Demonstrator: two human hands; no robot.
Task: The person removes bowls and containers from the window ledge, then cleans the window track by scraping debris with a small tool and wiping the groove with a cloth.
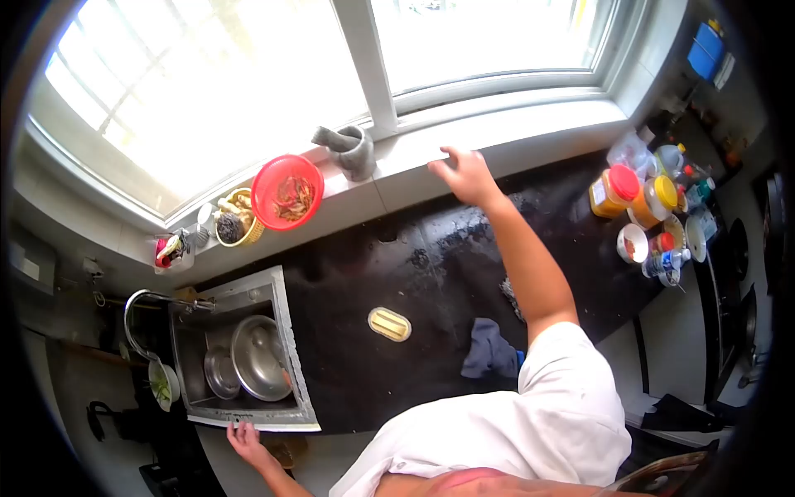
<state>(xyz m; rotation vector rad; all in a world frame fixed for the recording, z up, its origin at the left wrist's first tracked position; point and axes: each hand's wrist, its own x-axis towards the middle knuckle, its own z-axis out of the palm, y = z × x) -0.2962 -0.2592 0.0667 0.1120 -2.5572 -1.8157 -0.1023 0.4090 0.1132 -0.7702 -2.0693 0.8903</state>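
My right hand (469,177) is stretched out over the back of the dark counter (348,364), close to the white window sill (505,124). Its thumb and a finger point left and stand apart, with nothing seen between them. To its left on the sill is a grey stone mortar (358,157) with a pestle (333,138) leaning in it. My left hand (246,439) is low at the front edge of the sink (300,364), fingers spread and holding nothing. Whether it touches the rim I cannot tell.
A red basin (263,192) of dried red food and a yellow basket (251,234) line the sill. Metal bowls (263,373) lie in the sink under a faucet (141,300). A pale oval dish (389,324) and dark cloth (489,349) rest on the counter. Red-lidded jars (611,197) crowd the right.
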